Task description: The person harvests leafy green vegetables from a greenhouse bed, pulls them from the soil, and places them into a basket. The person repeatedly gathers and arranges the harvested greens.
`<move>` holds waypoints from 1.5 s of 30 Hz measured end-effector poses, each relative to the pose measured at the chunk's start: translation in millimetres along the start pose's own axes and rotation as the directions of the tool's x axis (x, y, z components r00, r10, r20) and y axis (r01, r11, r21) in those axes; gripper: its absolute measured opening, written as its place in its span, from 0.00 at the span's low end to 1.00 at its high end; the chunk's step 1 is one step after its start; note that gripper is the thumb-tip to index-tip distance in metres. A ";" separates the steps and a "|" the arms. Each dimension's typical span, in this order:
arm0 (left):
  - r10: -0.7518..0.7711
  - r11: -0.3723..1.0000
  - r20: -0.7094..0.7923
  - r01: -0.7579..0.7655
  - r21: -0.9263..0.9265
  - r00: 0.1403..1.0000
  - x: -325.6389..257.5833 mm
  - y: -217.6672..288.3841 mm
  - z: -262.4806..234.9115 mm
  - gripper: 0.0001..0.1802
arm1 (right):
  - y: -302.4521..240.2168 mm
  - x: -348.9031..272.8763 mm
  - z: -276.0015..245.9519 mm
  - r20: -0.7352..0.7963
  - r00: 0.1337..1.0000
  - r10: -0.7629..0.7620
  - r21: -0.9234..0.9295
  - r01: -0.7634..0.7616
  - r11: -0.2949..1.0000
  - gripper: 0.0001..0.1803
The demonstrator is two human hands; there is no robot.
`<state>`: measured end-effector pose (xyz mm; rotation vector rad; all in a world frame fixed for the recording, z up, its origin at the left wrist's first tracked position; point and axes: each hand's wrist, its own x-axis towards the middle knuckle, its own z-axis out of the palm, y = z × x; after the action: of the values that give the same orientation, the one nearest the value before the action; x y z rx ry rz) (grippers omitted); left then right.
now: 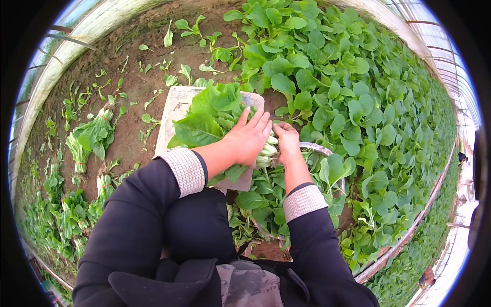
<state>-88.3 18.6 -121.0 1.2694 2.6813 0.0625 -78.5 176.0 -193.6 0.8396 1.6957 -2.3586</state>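
Note:
A bunch of leafy greens (204,120) lies across a pale, dirt-smeared board (166,125) just ahead of my knee. Its broad leaves point left, and its pale stems (267,152) point right. My left hand (248,135) is wrapped over the middle of the bunch, pressing it against the board. At the stem end, my right hand (287,140) has its fingers curled in against the stems, close to the left fingertips. The palm side of the right hand is hidden, so any small thing inside it cannot be made out.
Tied bunches of greens (94,133) lie on the soil at left, with more in a row below. Loose leaves (169,36) litter the ground ahead. A dense bed of growing greens (358,102) fills the right. Beside my right forearm is a round-rimmed container (317,148) with greens.

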 end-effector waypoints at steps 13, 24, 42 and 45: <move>-0.008 0.993 0.217 0.033 -0.111 0.976 22.8 -12.8 0.4 0.61 | 7.7 37.1 -7.0 0.010 0.999 -0.047 -0.372 0.047 0.927 0.05; -0.027 0.992 0.283 0.061 -0.111 0.959 15.5 -5.9 -12.3 0.61 | 10.7 14.1 -7.3 0.045 0.998 -0.045 -0.203 0.053 0.978 0.04; -0.005 0.986 0.223 0.041 -0.159 0.975 13.0 -12.3 -1.8 0.61 | -7.0 47.1 5.4 0.160 0.986 -0.044 -0.538 0.125 0.834 0.09; -0.015 0.985 0.245 0.056 -0.161 0.969 12.5 -11.5 -6.5 0.65 | -16.9 42.9 2.0 0.188 0.978 -0.088 -0.498 0.172 0.850 0.09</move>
<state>-106.0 21.1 -117.6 1.1005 2.4330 0.1170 -122.1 189.8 -200.3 0.4393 2.2113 -1.8211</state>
